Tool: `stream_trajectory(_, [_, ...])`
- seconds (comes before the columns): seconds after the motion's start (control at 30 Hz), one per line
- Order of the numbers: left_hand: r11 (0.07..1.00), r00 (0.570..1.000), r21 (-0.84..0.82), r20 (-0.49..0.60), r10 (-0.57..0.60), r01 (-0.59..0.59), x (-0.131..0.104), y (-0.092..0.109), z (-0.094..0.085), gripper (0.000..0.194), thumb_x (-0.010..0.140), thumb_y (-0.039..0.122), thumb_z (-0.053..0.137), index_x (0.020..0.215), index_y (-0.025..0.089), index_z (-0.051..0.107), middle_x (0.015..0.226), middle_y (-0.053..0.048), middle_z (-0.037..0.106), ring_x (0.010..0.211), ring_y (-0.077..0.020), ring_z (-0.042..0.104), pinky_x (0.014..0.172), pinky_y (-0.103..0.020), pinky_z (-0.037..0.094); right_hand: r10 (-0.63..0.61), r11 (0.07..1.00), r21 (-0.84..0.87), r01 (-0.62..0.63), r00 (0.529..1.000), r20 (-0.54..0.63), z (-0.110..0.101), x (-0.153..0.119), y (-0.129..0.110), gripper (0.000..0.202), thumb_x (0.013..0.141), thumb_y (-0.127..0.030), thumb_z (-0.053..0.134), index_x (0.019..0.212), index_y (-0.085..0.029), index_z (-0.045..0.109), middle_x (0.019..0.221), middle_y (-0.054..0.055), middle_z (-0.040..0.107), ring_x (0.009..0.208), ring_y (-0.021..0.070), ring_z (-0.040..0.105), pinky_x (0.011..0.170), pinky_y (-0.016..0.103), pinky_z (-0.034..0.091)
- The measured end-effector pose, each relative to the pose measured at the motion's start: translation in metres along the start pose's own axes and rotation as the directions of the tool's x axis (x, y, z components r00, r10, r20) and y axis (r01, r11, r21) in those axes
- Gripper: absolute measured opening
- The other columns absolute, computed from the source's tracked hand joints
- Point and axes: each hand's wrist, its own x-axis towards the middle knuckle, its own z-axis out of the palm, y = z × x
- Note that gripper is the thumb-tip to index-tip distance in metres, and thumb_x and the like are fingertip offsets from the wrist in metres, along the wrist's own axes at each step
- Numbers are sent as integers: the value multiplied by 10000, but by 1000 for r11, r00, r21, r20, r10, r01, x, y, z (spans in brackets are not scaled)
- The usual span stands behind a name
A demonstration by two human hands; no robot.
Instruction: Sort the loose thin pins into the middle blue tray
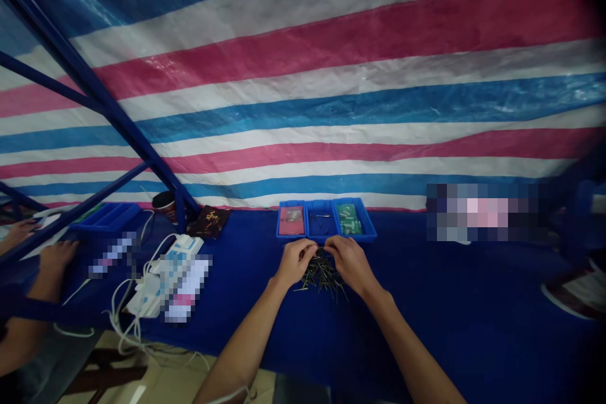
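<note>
My left hand (297, 260) and my right hand (345, 259) meet above a heap of thin, dark metallic sticks (324, 276) on the blue table cover (407, 315). The fingers of both hands are pinched together, nearly touching; whatever is between them is too small to make out. Just behind the hands stands a blue tray (372, 222) with three compartments. Its left one holds a pink item (291, 219), the middle one a few small dark pieces (322, 225), the right one green and white items (349, 219).
To the left lie a white power strip (158, 278) with tangled cables, a dark packet (209, 221) and a cup (164, 203). Another person's hands (57, 254) rest near a second blue tray (106, 217) beyond a blue metal frame (163, 173). Striped sheeting hangs behind.
</note>
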Motion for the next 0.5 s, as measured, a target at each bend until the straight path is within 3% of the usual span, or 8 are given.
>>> stream_trajectory(0.3, [998, 997, 47, 72, 25, -28, 1, -1, 3, 305, 970, 350, 527, 837, 139, 703, 711, -32, 653, 610, -123, 537, 613, -219, 399, -2, 999, 45, 8, 993, -119, 17, -15, 3, 221, 1017, -233, 413, 914, -211, 607, 914, 57, 707, 849, 203, 634, 813, 347, 387])
stream_trajectory(0.5, [996, 996, 67, 68, 63, -67, 0, -2, 2, 296, 981, 324, 511, 869, 144, 718, 754, -49, 664, 662, -139, 580, 654, -238, 428, -33, 998, 48, 39, 992, -120, 18, -17, 1, 204, 1013, -267, 448, 1009, -226, 648, 1000, 70, 714, 914, 217, 643, 855, 364, 391])
